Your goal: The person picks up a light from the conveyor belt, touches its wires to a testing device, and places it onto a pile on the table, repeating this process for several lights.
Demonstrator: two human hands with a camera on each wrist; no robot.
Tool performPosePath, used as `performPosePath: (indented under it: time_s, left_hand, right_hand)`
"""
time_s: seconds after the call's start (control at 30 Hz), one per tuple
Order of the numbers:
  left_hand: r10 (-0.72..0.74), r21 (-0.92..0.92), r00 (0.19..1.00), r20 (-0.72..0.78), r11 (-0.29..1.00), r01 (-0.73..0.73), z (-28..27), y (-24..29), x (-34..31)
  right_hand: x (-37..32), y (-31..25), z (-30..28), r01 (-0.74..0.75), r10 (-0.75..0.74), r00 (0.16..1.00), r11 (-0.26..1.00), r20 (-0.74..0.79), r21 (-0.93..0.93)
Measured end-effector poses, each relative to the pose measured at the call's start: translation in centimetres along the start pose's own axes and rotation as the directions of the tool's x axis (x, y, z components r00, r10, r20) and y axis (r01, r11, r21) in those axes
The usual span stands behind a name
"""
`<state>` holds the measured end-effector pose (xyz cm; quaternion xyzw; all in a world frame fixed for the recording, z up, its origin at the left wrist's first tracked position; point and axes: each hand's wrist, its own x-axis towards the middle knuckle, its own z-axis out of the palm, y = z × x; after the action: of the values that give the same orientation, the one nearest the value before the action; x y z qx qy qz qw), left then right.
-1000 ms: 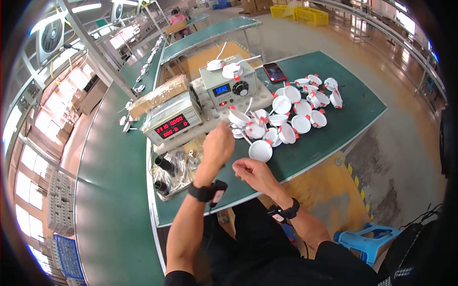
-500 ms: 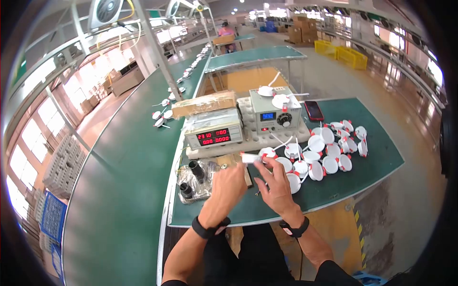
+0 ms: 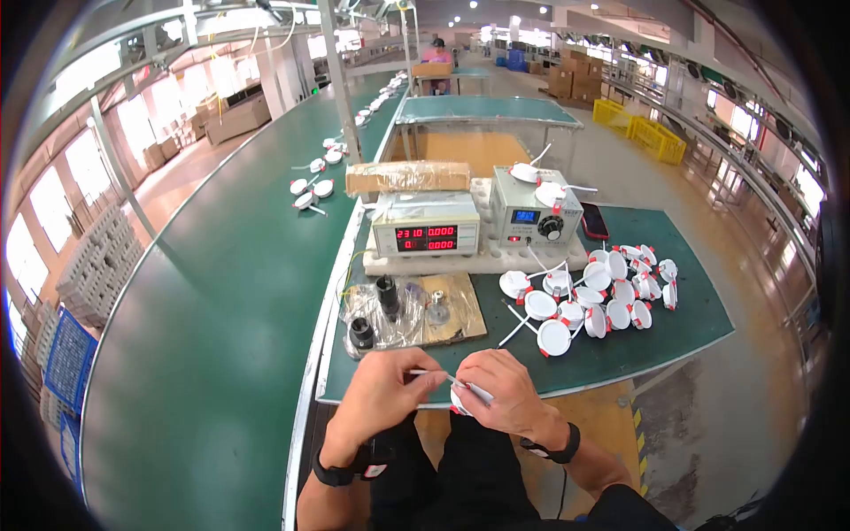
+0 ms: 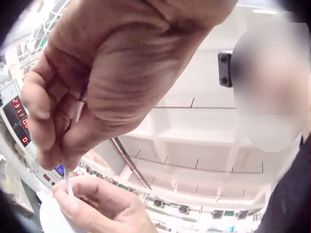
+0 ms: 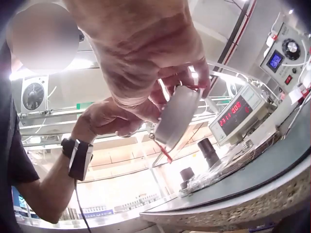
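Observation:
A round white downlight with red-tipped spring clips is held in my right hand, near the front edge of the green table. The right fingers grip its rim, hiding much of it in the head view. My left hand pinches the light's white cable between thumb and fingers, just left of the right hand. Beyond the hands lies a wooden board with plastic wrap and two upright black cylinders.
More white downlights are heaped at the right. Behind the board stand a meter with red digits and a grey box with a dial, two lights on top. A phone lies beside it. A long green bench runs along the left.
Both hands have come back toward the body with one downlight from the pile side. The left hand now pinches its cable, and the head view has turned and levelled.

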<state>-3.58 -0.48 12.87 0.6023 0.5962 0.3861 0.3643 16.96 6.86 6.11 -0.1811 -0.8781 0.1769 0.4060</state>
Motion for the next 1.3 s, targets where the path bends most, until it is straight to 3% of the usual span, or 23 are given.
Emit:
performPosePath:
  time_s: [0.03, 0.1, 0.17, 0.23, 0.27, 0.33, 0.43, 0.53, 0.63, 0.77, 0.83, 0.97, 1.07, 1.17, 1.2, 1.3]
  left_hand:
    - [-0.079, -0.167, 0.997, 0.023, 0.983, 0.081, -0.2, 0.0, -0.3]
    - [-0.091, -0.429, 0.994, 0.053, 0.897, 0.105, -0.4, -1.2, -0.5]
    - [-0.035, -0.502, 0.991, 0.126, 0.860, 0.094, -0.8, -1.5, -0.8]
    - [-0.012, -0.561, 0.992, 0.122, 0.824, 0.079, -1.5, -1.4, -1.2]
    - [-0.042, -0.589, 0.997, 0.063, 0.805, 0.072, -1.5, -1.8, -1.5]
    - [-0.090, -0.632, 0.995, -0.053, 0.774, 0.037, -1.6, -2.2, -1.8]
    - [-0.070, -0.641, 0.990, -0.125, 0.767, -0.027, -1.2, -3.1, -2.1]
    - [-0.027, -0.602, 0.994, -0.110, 0.797, -0.045, -0.8, -3.9, -2.0]
    - [-0.043, -0.634, 0.997, -0.060, 0.773, -0.004, -0.6, -3.7, -2.0]
    - [-0.060, -0.681, 0.990, -0.129, 0.731, -0.045, -0.2, -3.8, -2.1]
    - [-0.067, -0.676, 0.989, -0.132, 0.736, -0.040, 0.2, -3.9, -2.0]
    - [-0.053, -0.875, 0.998, 0.038, 0.481, 0.059, 1.3, -4.9, -1.7]
    - [-0.089, -0.970, 0.990, 0.110, 0.207, 0.127, 2.7, -5.2, -1.4]
    - [-0.261, -0.865, 0.953, -0.153, 0.502, -0.001, 4.6, -5.0, -1.0]
    - [-0.226, -0.724, 0.931, -0.288, 0.687, -0.057, 5.0, -5.0, -1.0]
    - [-0.111, -0.513, 0.892, -0.438, 0.846, -0.147, 6.5, -5.3, -0.9]
  right_hand:
    - [0.2, -0.4, 0.0, -0.026, 0.026, 0.999, 0.999, 0.025, 0.023]
    - [0.7, -1.5, 0.0, -0.106, 0.098, 0.991, 0.991, 0.094, 0.086]
    - [1.2, -1.9, 0.5, -0.134, 0.106, 0.984, 0.970, 0.142, 0.205]
    - [1.4, -2.0, 0.8, -0.151, 0.103, 0.979, 0.946, 0.176, 0.285]
    - [1.4, -2.5, 1.0, -0.238, 0.178, 0.962, 0.917, 0.206, 0.320]
    - [1.7, -3.2, 1.3, -0.395, 0.316, 0.914, 0.840, 0.256, 0.373]
    - [1.4, -3.7, 1.9, -0.477, 0.379, 0.876, 0.771, 0.298, 0.422]
    - [1.8, -4.0, 2.1, -0.465, 0.360, 0.885, 0.702, 0.294, 0.539]
    - [2.1, -3.5, 2.0, -0.491, 0.369, 0.871, 0.673, 0.324, 0.554]
    - [1.8, -3.5, 1.8, -0.524, 0.410, 0.851, 0.691, 0.328, 0.497]
    - [1.6, -3.4, 1.9, -0.543, 0.407, 0.840, 0.633, 0.360, 0.551]
    - [1.6, -3.1, 1.5, -0.484, 0.345, 0.875, 0.654, 0.341, 0.581]
    - [1.3, -3.1, 1.7, -0.445, 0.358, 0.895, 0.672, 0.267, 0.591]
    - [0.7, -2.5, 2.2, -0.493, 0.412, 0.866, 0.608, 0.284, 0.622]
    - [0.6, -2.4, 2.2, -0.508, 0.423, 0.858, 0.609, 0.293, 0.609]
    - [0.6, -2.0, 2.2, -0.540, 0.463, 0.836, 0.602, 0.294, 0.588]
